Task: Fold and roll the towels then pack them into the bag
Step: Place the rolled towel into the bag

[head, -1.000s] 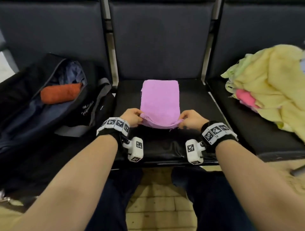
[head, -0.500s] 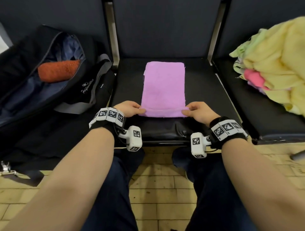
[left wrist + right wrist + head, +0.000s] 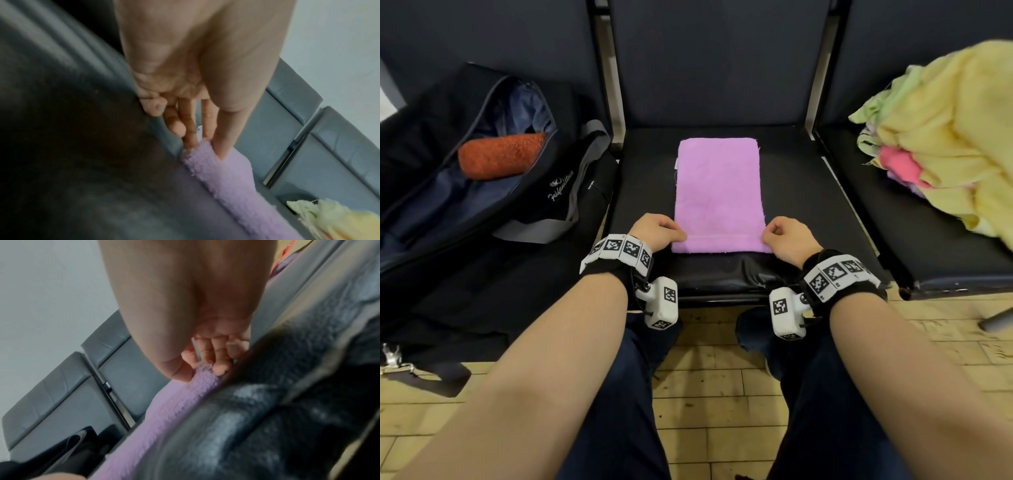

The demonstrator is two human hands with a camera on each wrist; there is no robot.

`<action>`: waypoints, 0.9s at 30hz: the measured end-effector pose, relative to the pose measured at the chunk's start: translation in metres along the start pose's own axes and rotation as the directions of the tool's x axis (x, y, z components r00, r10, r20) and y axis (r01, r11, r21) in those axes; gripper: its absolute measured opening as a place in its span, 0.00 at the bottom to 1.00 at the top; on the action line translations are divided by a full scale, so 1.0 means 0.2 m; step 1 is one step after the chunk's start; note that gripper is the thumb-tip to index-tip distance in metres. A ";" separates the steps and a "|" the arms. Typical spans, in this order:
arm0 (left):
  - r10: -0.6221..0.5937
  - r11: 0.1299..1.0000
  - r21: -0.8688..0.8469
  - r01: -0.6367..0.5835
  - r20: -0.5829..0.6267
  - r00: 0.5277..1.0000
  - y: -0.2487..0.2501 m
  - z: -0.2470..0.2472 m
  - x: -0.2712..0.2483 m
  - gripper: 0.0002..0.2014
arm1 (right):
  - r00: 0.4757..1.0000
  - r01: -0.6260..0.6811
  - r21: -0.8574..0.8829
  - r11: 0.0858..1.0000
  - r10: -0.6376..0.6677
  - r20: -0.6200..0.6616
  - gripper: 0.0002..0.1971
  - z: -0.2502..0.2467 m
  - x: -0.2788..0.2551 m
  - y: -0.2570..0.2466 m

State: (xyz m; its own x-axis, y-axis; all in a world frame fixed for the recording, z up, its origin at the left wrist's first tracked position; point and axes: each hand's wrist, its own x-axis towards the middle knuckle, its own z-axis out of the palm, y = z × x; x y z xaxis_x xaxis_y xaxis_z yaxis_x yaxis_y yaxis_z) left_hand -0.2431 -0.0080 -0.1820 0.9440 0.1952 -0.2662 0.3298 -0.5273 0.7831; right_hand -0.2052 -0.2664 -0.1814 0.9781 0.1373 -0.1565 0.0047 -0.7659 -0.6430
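Dark, smooth seats stand in a row with thin metal bars between them. On the middle seat point(image 3: 808, 205) lies the purple towel point(image 3: 717, 195) — soft and fuzzy, folded into a long flat rectangle. Its far end reaches almost to the seat back, and its near end stops a little before the shiny front edge of the seat. Bare black seat shows on both long sides of it.

At the near end, the left hand point(image 3: 655, 231) pinches the left corner and the right hand point(image 3: 787, 238) pinches the right corner. Up close, the left fingers point(image 3: 223, 142) are curled onto the fluffy edge, thumb on top, and the right fingers point(image 3: 221, 365) do the same on their side. A small white tag point(image 3: 676, 164) sticks out on the towel's left edge, farther back.

On the left seat sits the black bag point(image 3: 482, 212), floppy and unzipped, its mouth wide open with blue lining inside. An orange towel point(image 3: 500, 156) — bumpy and rolled like a log — rests in it. Grey straps point(image 3: 582, 178) hang over the bag's side toward the middle seat.

On the right seat is a messy pile of towels point(image 3: 948, 137), mostly soft yellow, with bits of green and pink poking out. Below the seats the floor point(image 3: 709, 394) is yellow brick-shaped tile.
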 end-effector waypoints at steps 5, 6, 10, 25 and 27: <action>0.009 0.997 0.076 -0.005 -0.044 0.999 -0.01 0.01 -0.01 0.02 | 1.000 0.010 -0.149 0.989 -0.011 -0.009 0.04 0.02 -0.01 -0.03; 0.023 0.995 0.102 -0.018 -0.052 0.998 -0.01 0.01 -0.02 0.03 | 1.000 0.018 -0.158 0.987 -0.020 -0.009 0.04 0.03 0.00 -0.02; 0.144 0.961 0.242 -0.131 -0.034 0.989 -0.01 0.02 -0.02 0.07 | 0.971 0.219 -0.167 0.961 -0.232 -0.059 0.12 0.03 -0.01 -0.01; 0.215 0.901 0.347 -0.261 0.166 0.962 0.00 0.03 -0.04 0.11 | 0.966 0.217 -0.222 0.951 -0.178 0.185 0.17 -0.03 -0.07 -0.04; 0.194 0.875 0.419 -0.244 0.160 0.968 -0.01 0.04 -0.04 0.13 | 0.971 0.212 -0.210 0.954 -0.181 0.159 0.15 -0.02 -0.06 -0.03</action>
State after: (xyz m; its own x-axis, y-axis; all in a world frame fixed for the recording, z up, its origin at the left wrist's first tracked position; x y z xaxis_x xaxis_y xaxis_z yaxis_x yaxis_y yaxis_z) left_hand -0.2515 -0.0147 -0.1866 0.9795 -0.0458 -0.1959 0.0630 -0.8551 0.5146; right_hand -0.2167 -0.2666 -0.1717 0.9155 0.3713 -0.1547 0.2554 -0.8337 -0.4896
